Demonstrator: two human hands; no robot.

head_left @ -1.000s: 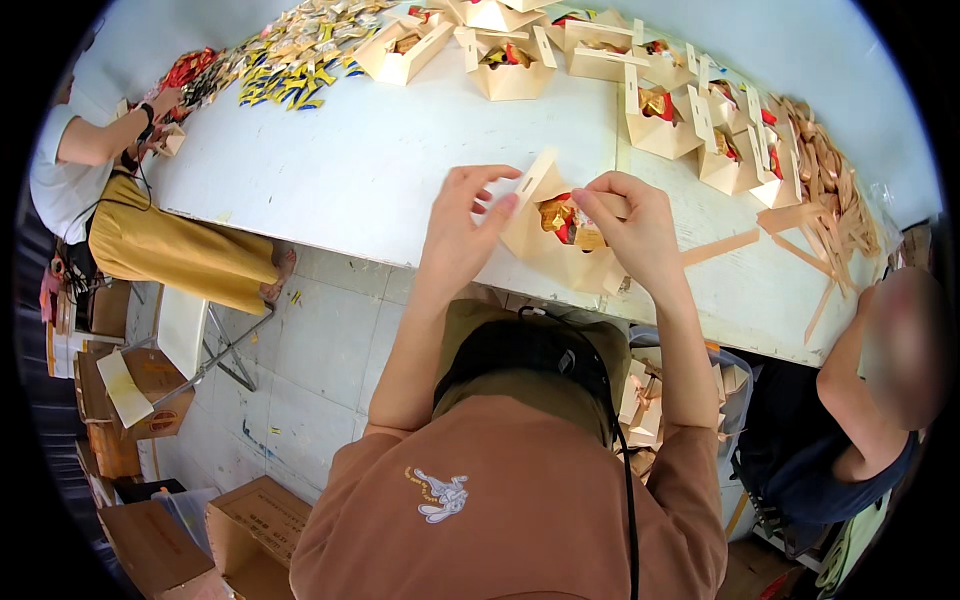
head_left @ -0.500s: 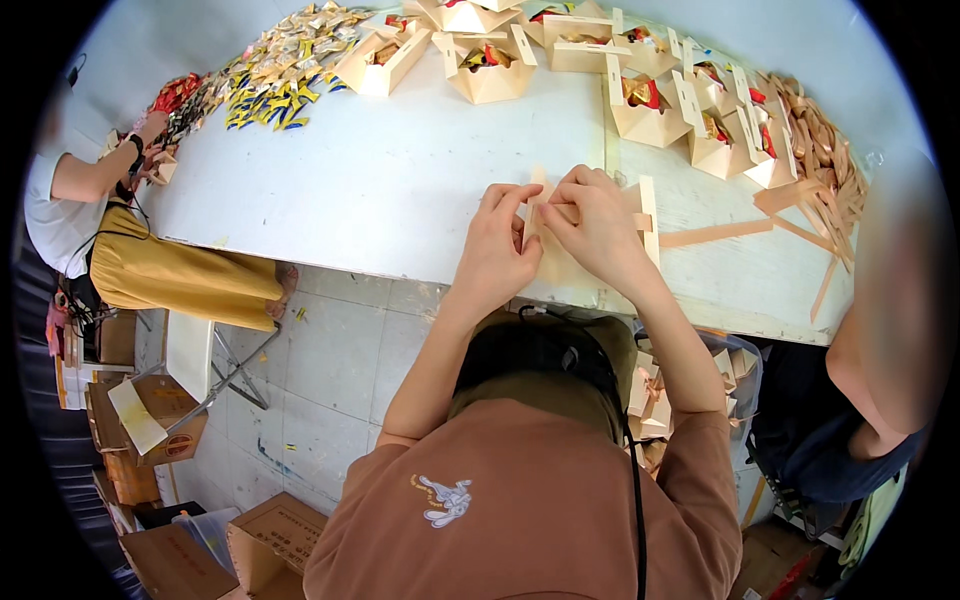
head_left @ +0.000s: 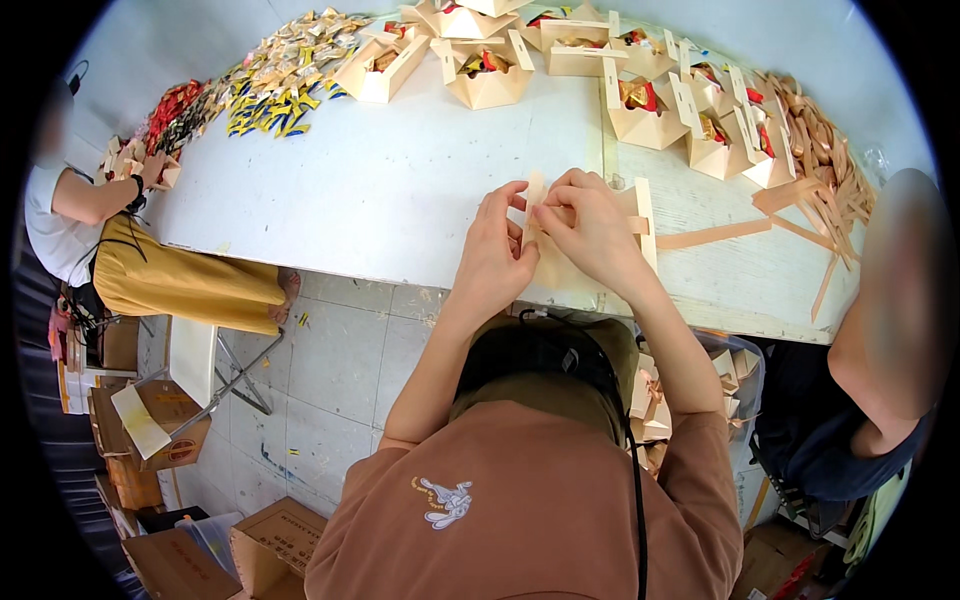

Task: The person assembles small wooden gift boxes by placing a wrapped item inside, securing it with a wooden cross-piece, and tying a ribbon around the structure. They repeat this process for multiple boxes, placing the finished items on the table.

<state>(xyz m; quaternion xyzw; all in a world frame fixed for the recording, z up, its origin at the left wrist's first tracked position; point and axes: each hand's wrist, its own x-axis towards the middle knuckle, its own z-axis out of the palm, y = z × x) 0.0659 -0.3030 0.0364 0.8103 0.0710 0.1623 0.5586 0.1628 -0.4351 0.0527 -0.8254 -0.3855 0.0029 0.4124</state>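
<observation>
A cream folding gift box [head_left: 573, 277] sits in front of me near the table's front edge. My left hand [head_left: 494, 240] curls round its left flap, thumb and fingers closing on the upright card edge. Above the box, my right hand [head_left: 598, 228] pinches a tan ribbon [head_left: 715, 234] close to that same flap. The ribbon runs through the slot in the right flap, and its loose tail lies across the table to the right. My fingers cover the ribbon's end and much of the box top.
Filled cream boxes [head_left: 487, 80] stand along the far side. Heaped ribbons [head_left: 815, 140] lie at far right, wrapped sweets [head_left: 280, 85] at far left. A co-worker's hand [head_left: 153, 170] reaches among boxes on the left; another person sits right. A plastic bin [head_left: 745, 385] holds boxes below the table.
My right fingertips have shifted slightly left, closer to the left flap. The co-worker at left has moved a hand and a small box farther back, to other boxes beside the sweets.
</observation>
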